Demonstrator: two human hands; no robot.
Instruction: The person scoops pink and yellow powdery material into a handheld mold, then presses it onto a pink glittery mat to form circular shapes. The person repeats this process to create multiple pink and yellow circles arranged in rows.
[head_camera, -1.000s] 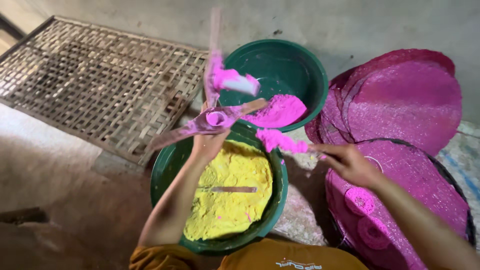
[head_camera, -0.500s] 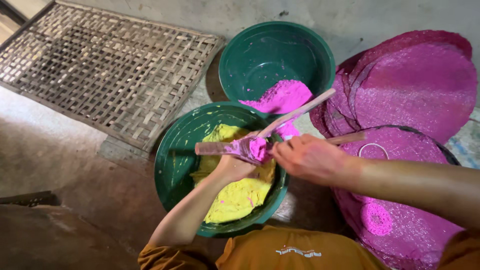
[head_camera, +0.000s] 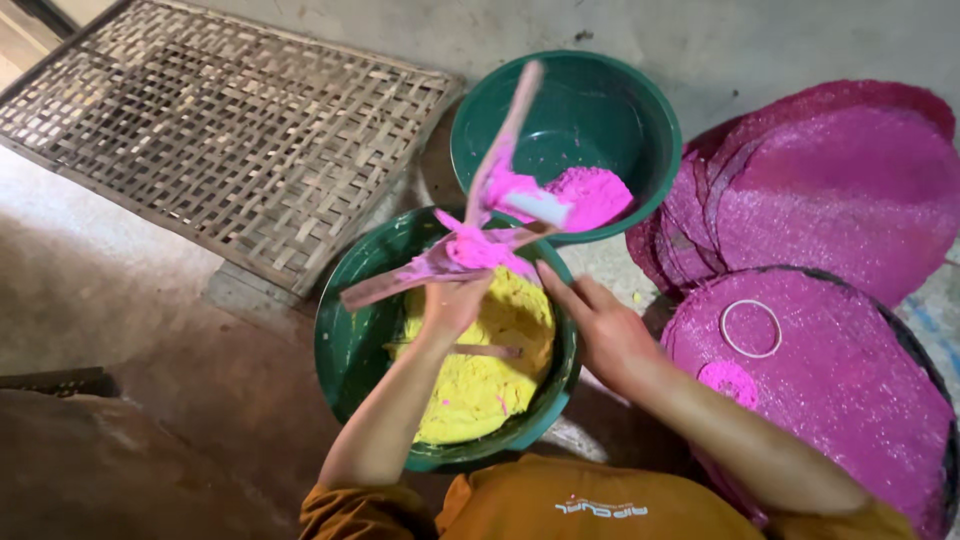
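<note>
Pink-coated sticks (head_camera: 480, 235) are gripped in the left hand (head_camera: 455, 300) above a bowl (head_camera: 345, 350) of yellow paste (head_camera: 490, 385); the right hand (head_camera: 600, 330) is held open, empty.

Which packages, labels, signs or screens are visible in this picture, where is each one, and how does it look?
No packages, signs or screens are in view.
Shirt print: bottom centre, on the person's orange shirt; a small white strip of marks.

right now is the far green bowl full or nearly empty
Nearly empty. The far bowl shows bare green floor and walls, with only a small heap of pink paste against its near side.
</note>
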